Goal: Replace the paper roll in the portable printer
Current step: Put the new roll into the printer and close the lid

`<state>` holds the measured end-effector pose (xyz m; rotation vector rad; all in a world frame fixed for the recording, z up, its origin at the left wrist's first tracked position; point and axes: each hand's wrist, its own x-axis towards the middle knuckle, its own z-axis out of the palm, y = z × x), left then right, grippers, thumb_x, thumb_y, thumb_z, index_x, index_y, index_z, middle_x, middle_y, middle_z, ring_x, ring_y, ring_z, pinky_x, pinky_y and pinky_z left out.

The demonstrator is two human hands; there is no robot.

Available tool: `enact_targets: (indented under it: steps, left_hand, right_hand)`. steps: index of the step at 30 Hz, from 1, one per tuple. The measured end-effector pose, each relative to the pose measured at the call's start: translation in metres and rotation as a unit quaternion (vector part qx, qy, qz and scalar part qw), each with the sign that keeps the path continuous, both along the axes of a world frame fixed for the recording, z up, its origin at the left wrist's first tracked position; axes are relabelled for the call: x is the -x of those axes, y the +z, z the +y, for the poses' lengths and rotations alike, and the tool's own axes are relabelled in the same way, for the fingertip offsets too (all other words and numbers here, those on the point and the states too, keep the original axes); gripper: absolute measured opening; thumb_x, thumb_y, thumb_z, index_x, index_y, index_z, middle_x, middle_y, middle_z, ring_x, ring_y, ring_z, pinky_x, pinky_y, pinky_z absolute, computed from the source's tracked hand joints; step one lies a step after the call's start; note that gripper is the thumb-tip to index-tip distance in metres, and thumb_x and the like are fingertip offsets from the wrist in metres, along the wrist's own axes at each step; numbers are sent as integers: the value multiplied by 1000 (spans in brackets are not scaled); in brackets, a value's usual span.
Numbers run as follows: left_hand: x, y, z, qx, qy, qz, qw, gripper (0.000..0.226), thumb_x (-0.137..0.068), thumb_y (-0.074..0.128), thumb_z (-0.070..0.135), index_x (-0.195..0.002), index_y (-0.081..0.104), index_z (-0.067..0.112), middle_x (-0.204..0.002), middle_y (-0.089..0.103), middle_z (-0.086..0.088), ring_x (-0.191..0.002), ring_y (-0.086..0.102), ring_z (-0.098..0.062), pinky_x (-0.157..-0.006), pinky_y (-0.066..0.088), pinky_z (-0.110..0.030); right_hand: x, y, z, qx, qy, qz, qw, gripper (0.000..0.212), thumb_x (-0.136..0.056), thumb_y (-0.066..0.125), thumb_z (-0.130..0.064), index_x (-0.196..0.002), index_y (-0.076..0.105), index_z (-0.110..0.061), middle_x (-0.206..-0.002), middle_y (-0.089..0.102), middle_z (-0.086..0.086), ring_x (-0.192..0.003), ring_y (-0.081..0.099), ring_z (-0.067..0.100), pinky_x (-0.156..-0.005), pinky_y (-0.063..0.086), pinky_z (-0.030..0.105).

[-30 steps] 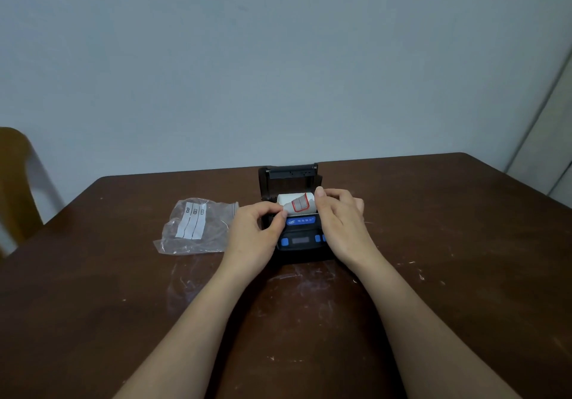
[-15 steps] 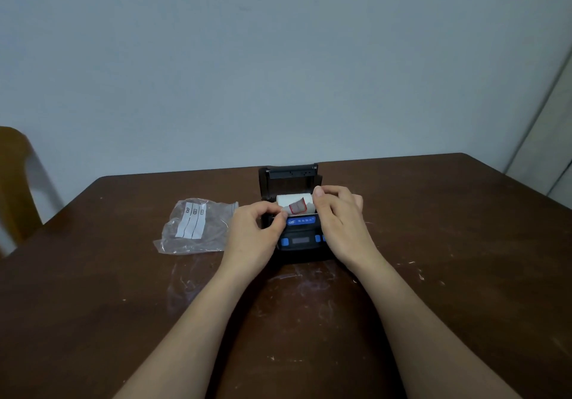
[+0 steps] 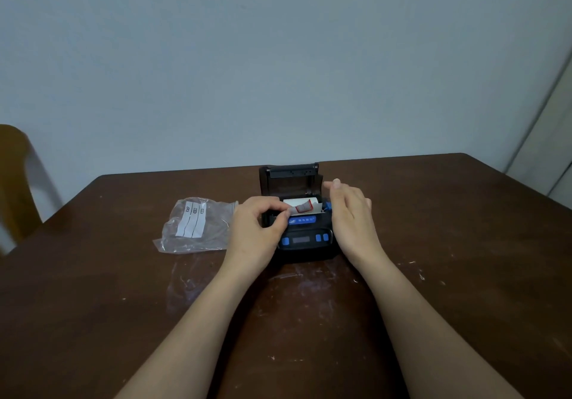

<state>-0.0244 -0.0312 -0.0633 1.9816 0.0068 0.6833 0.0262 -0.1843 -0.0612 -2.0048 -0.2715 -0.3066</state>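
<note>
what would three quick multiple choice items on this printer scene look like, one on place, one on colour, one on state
1. Where does the plastic bag lie?
A. left of the printer
B. right of it
C. on top of it

2. What colour are the printer's buttons?
A. red
B. blue
C. yellow

3. How does the printer's lid stand?
A. shut flat
B. taken off and lying on the table
C. open and raised behind the paper roll

Key: 1 A, the bag lies on the table beyond the left hand. 2 B, the small buttons on the front panel are blue. 3 C, the lid stands up at the back, with the white roll exposed in the bay, beside the right hand.
</note>
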Motion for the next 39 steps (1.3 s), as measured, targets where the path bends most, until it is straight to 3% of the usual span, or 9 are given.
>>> enact_targets:
  steps: [2,5,14,17,20,25,31,35,39]
  left_hand:
    - [2,0,2,-6,-6,1,1000,19,-84,69,13,-78,70,32,-95,62,18,-99,58,-1,-82,42,-12]
    - [5,-1,3,-6,-12,4,1000,22,-83,69,13,-78,69,34,-102,62,13,-105,56,-4,-91,44,-20]
    - [9,1,2,12,-23,16,1000,26,-82,70,10,-76,69,35,-108,60,6,-110,55,-7,-97,46,-30]
    - [9,1,3,10,-20,25,999,24,-82,70,12,-76,69,36,-109,56,7,-112,53,-9,-97,46,-31]
    - [9,2,3,7,-8,23,1000,22,-81,72,13,-77,70,35,-108,51,6,-108,53,-11,-90,45,-19]
    - [13,5,0,7,8,13,1000,21,-79,73,8,-77,71,29,-104,45,0,-100,49,-6,-78,39,-2]
    - [14,7,-1,4,26,10,1000,21,-78,71,5,-76,68,25,-103,44,0,-100,48,-6,-76,36,1]
    - [12,7,1,54,49,-5,997,15,-84,62,3,-86,64,19,-106,47,-1,-92,53,-6,-70,41,-2]
    - [10,6,3,132,63,32,989,23,-91,60,20,-114,59,17,-118,55,-1,-95,54,-2,-74,46,-11]
  right_hand:
    - [-5,-2,1,-42,8,9,999,51,-103,21,-42,-126,57,-14,-110,54,-10,-117,36,6,-99,15,18]
    - [-14,-8,4,-124,49,49,990,55,-97,24,-57,-140,46,-32,-141,49,-14,-139,35,11,-117,25,38]
    - [-22,-5,7,-206,125,102,965,49,-102,31,-46,-148,35,-30,-151,41,-12,-135,40,7,-110,35,29]
    - [-23,-7,5,-223,128,100,961,49,-102,33,-43,-148,35,-29,-149,43,-11,-132,42,6,-111,36,32]
    - [-23,-6,5,-232,118,94,961,46,-101,37,-43,-144,43,-28,-146,46,-8,-128,47,5,-110,38,34]
    - [-21,-3,5,-232,72,88,966,29,-97,45,-45,-107,67,-30,-128,58,-3,-110,57,3,-98,46,31]
    - [-19,-7,4,-231,32,112,966,20,-91,62,-31,-79,63,-15,-91,69,-1,-84,65,11,-71,51,28]
    - [-22,-8,4,-244,24,138,959,2,-87,66,-18,-88,66,-18,-98,69,3,-92,65,19,-73,53,30]
    - [-22,-7,0,-289,58,206,933,26,-88,67,-17,-114,65,-14,-116,68,10,-104,67,23,-86,57,37]
